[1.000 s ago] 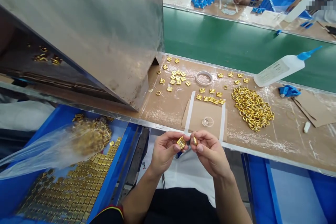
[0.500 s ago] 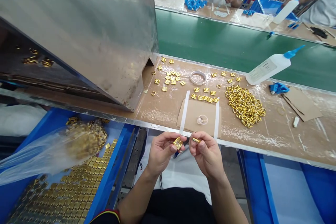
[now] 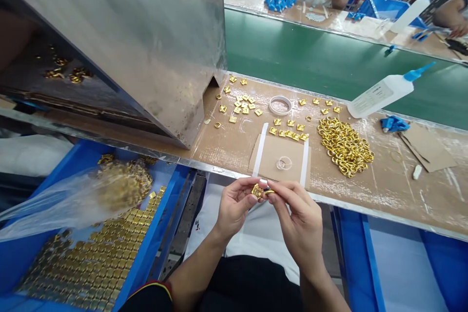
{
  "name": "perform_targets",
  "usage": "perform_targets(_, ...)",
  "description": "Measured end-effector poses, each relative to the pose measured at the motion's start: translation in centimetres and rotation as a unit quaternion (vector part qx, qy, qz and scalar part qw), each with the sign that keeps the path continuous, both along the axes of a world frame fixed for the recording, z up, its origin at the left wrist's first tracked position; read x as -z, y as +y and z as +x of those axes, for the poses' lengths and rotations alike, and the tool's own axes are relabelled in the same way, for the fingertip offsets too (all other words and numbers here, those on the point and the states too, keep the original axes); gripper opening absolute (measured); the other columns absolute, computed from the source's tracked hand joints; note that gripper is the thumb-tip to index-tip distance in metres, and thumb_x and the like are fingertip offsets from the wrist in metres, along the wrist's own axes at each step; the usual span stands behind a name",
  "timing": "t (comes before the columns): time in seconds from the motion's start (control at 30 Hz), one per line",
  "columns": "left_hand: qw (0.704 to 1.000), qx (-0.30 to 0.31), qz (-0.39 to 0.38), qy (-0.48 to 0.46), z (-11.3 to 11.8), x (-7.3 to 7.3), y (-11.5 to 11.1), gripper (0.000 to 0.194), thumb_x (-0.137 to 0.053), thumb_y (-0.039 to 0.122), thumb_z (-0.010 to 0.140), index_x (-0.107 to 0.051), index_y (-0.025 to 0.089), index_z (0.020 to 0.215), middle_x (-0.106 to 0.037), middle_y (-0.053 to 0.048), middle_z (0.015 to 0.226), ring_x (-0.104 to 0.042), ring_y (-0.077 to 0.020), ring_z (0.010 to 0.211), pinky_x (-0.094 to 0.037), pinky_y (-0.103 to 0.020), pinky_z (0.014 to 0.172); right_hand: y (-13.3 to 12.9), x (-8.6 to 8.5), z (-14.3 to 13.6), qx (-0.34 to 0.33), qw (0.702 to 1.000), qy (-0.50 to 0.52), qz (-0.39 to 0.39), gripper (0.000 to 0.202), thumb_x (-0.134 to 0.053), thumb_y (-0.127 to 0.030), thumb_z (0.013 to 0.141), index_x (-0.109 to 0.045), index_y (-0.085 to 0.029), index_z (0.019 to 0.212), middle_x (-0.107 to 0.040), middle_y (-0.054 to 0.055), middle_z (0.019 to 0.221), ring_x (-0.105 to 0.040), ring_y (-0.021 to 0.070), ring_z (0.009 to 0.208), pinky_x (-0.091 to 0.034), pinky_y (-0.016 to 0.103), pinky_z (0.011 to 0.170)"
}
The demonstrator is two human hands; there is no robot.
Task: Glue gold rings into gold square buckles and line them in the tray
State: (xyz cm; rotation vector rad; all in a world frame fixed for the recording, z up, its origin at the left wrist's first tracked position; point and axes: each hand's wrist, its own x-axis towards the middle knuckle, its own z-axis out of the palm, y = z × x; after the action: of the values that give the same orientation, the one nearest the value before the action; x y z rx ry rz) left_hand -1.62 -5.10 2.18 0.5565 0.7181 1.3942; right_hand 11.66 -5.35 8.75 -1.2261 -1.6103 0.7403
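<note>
Between the thumb and fingers of my left hand [image 3: 234,207] is a small gold square piece [image 3: 257,191], tilted toward me. My right hand [image 3: 302,217] pinches a thin gold ring [image 3: 269,191] right beside it; whether the two pieces touch I cannot tell. Both hands are over my lap, in front of the table edge. Just beyond them, a small clear round dish [image 3: 284,163] sits on a cardboard pad [image 3: 274,148] held by white tape strips. A heap of gold rings [image 3: 345,148] lies to the right, with several loose gold square pieces [image 3: 244,105] farther back.
A metal housing [image 3: 146,48] rises on the left. Below it, a blue tray [image 3: 166,209] holds gold squares and a plastic bag [image 3: 76,200]. A white bottle [image 3: 382,95] leans near the green belt [image 3: 310,53]. A white tape roll [image 3: 280,106] lies mid-table. Co-workers sit opposite.
My hands have come together, bringing the ring up against or close to the square piece. The right hand's fingers now extend over toward the left. The view has shifted slightly.
</note>
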Motion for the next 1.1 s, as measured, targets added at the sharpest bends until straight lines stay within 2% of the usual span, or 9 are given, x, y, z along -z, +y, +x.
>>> perform_targets(0.1, 1.0, -0.01, 0.015, 0.02, -0.1, -0.1, -0.2, 0.038, -0.09, 0.043, 0.071, -0.079, 0.017, 0.098, -0.079, -0.01, 0.095, -0.074, -0.0202, 0.082, -0.061, -0.028, 0.073, 0.0, -0.1, -0.2, -0.005, 1.0, -0.008, 0.008, 0.028, -0.065, -0.013, 0.094, -0.076, -0.031, 0.112, -0.075, 0.004, 0.093, -0.072, 0.0188, 0.08, -0.061, 0.029, 0.069)
perform_targets(0.27, 0.998, -0.03, 0.023, 0.042, -0.3, -0.1, -0.6, 0.038, -0.091, 0.042, 0.07, -0.081, 0.018, 0.097, -0.077, -0.008, 0.089, -0.07, -0.0161, 0.072, -0.059, -0.025, 0.067, -0.1, 0.1, -0.5, -0.009, 1.0, -0.004, 0.007, 0.02, -0.066, -0.014, 0.094, -0.075, -0.029, 0.103, -0.076, 0.003, 0.093, -0.074, 0.0199, 0.082, -0.063, 0.029, 0.067)
perform_targets(0.4, 0.997, -0.036, 0.026, 0.064, -0.4, 0.0, -0.8, 0.04, -0.091, 0.043, 0.07, -0.081, 0.017, 0.098, -0.075, -0.008, 0.085, -0.069, -0.0166, 0.073, -0.059, -0.025, 0.067, -0.2, 0.3, -0.6, -0.011, 1.0, -0.016, 0.013, 0.018, -0.066, -0.013, 0.094, -0.074, -0.027, 0.101, -0.076, 0.003, 0.091, -0.074, 0.0184, 0.081, -0.063, 0.027, 0.068)
perform_targets(0.7, 0.996, -0.048, 0.053, 0.056, -0.2, -0.5, -1.0, 0.031, -0.09, 0.038, 0.073, -0.082, 0.019, 0.097, -0.074, -0.006, 0.082, -0.068, -0.0138, 0.071, -0.057, -0.022, 0.066, -0.5, 0.2, -0.7, -0.014, 0.999, -0.033, 0.034, 0.014, -0.067, -0.011, 0.093, -0.073, -0.023, 0.097, -0.076, 0.004, 0.088, -0.073, 0.0172, 0.078, -0.062, 0.025, 0.065)
perform_targets(0.9, 0.993, -0.065, 0.056, 0.083, 0.0, -0.6, -1.1, 0.031, -0.089, 0.04, 0.073, -0.082, 0.02, 0.095, -0.074, -0.006, 0.083, -0.069, -0.017, 0.075, -0.058, -0.026, 0.069, -0.7, 0.2, -0.8, -0.018, 0.998, -0.049, 0.033, 0.013, -0.068, -0.009, 0.092, -0.072, -0.021, 0.095, -0.071, 0.002, 0.082, -0.069, 0.0143, 0.072, -0.059, 0.023, 0.063)
perform_targets(1.1, 0.991, -0.074, 0.068, 0.087, 0.0, -0.5, -1.1, 0.026, -0.089, 0.038, 0.073, -0.083, 0.023, 0.094, -0.07, -0.003, 0.076, -0.066, -0.0151, 0.07, -0.055, -0.027, 0.066, -0.8, 0.5, -0.9, -0.023, 0.998, -0.054, 0.022, 0.012, -0.067, -0.009, 0.093, -0.069, -0.02, 0.088, -0.065, -0.001, 0.074, -0.063, 0.0109, 0.064, -0.056, 0.02, 0.059)
